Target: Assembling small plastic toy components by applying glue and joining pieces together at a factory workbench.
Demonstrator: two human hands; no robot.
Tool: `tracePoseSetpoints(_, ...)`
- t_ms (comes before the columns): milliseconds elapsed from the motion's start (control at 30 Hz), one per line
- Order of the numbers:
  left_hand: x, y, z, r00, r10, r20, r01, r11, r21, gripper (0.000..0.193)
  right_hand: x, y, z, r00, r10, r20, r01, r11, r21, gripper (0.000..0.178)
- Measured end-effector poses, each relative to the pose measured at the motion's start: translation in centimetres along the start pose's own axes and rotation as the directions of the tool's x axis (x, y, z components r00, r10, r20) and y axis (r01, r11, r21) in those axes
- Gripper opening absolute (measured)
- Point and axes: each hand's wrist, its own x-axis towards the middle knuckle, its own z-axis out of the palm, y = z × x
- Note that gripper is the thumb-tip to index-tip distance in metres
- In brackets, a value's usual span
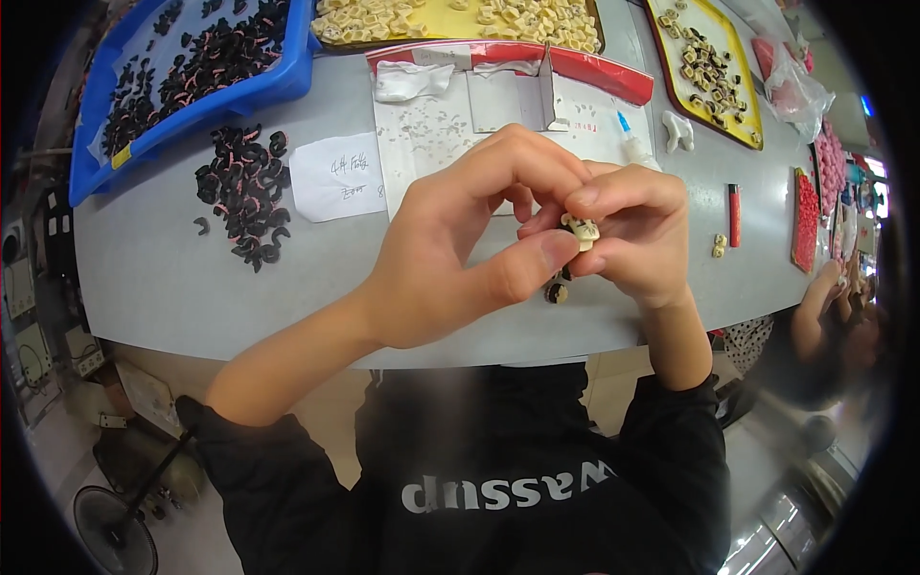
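Between both hands, just above the table's near side, is a small cream figurine piece (582,233) with dark markings. My left hand (450,240) reaches across from the left, its thumb and curled fingers pressed to the piece. From the other side, my right hand (637,230) pinches it between thumb and fingers. The fingertips cover much of the piece. Just below them on the grey table lies a small dark-and-cream piece (557,292). A heap of black curved pieces with pink edges (251,192) lies to the left.
A blue tray (81,158) of black pieces stands far left. Behind are a tray of cream pieces (369,21) and a red-and-white box lid (604,79). A yellow-rimmed tray (743,137), a red stick (735,216) and a co-worker's arm (815,307) are right. Paper (335,177) lies left of centre.
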Motion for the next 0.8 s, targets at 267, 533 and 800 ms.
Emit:
tracePoseSetpoints(267, -0.3, 0.5, -0.2, 0.988, -0.135, 0.08, 0.15, 0.959, -0.239, 0.02, -0.2, 0.0, 1.1, 0.976, -0.217, -0.01, 0.21, 0.954, -0.212, 0.029)
tracePoseSetpoints(533, -0.3, 0.2, -0.3, 0.97, -0.214, 0.113, 0.241, 0.883, -0.402, 0.021, -0.2, 0.4, 1.8, 0.97, -0.237, -0.045, 0.227, 0.959, -0.17, 0.028)
tracePoseSetpoints(800, 0.4, 0.5, 0.1, 0.948, -0.271, 0.165, 0.317, 0.815, -0.485, 0.023, -0.4, -1.2, 1.8, 0.989, -0.096, -0.11, 0.08, 0.987, -0.142, 0.026)
